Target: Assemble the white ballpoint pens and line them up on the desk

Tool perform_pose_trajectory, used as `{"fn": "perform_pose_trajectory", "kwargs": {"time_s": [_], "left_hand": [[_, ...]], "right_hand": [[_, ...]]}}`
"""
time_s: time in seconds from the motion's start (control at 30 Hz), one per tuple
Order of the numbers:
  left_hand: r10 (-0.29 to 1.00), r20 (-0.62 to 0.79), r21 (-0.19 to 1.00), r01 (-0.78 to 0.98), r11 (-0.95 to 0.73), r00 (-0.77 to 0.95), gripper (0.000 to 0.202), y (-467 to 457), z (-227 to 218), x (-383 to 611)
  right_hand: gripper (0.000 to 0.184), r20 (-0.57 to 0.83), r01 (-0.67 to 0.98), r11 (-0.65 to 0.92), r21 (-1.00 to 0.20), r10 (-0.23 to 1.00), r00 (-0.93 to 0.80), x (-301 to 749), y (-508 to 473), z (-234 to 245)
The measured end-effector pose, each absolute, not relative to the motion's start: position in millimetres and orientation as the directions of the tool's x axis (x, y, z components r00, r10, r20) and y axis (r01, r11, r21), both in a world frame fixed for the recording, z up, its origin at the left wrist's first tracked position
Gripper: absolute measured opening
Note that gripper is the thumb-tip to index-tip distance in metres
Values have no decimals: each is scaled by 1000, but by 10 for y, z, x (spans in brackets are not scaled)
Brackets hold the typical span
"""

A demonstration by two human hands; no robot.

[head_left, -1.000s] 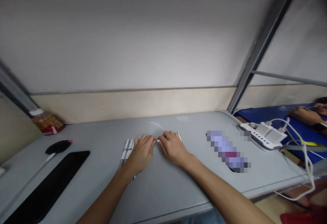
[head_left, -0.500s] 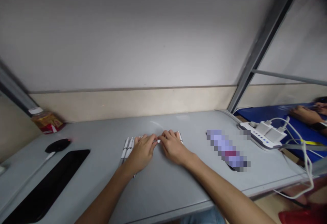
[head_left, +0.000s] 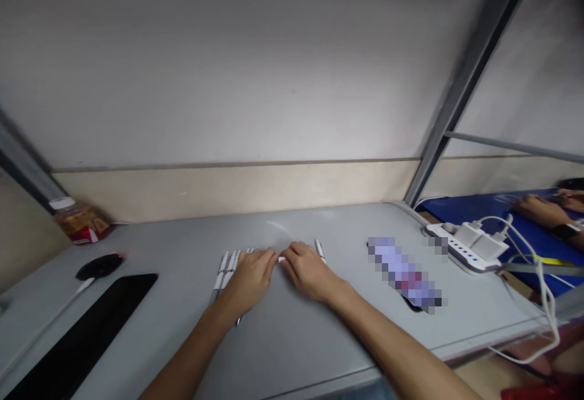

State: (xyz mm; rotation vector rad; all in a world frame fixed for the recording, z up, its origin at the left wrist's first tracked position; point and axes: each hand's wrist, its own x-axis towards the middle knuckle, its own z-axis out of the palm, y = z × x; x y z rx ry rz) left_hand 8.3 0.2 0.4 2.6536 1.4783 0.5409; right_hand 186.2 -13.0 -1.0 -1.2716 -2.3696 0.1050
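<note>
My left hand [head_left: 255, 274] and my right hand [head_left: 308, 269] meet above the middle of the desk, fingers bent into pinches. Between their fingertips shows the short white end of what looks like a pen [head_left: 280, 259]; the fingers cover the rest of it. Several white pens [head_left: 221, 275] lie side by side beneath and left of my left hand, partly hidden by it. Just beyond my right hand rests a single white pen [head_left: 319, 248], its lower part out of sight behind the fingers.
On the grey desk [head_left: 292, 351] a phone [head_left: 401, 272] and a white power strip [head_left: 463, 248] with plugs and cables lie right. A black tablet-like slab [head_left: 86, 333], a black mouse-shaped device [head_left: 99, 266] and a bottle [head_left: 82, 220] stand left. Another person's hands [head_left: 542, 211] are far right.
My fingertips have drawn slightly apart, showing a little more of the white piece between them. The lone pen beside my right hand is less covered. The view has tipped up slightly.
</note>
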Motion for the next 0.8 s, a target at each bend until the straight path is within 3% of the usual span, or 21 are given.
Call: {"fn": "perform_pose_trajectory", "kwargs": {"time_s": [0.1,0.4,0.8], "left_hand": [[835,270,234,809,-540,479,34,-12,8,77],[797,260,308,736,-603,545,23,-50,12,63],[795,309,468,645,-604,521,30,-72,119,70]], "right_hand": [[29,340,781,575,-246,805,-486,1867,-109,-17],[11,454,764,588,-264,775,-440,1930,-34,-66],[27,567,762,586,-276,739,-363,2016,42,-91]]}}
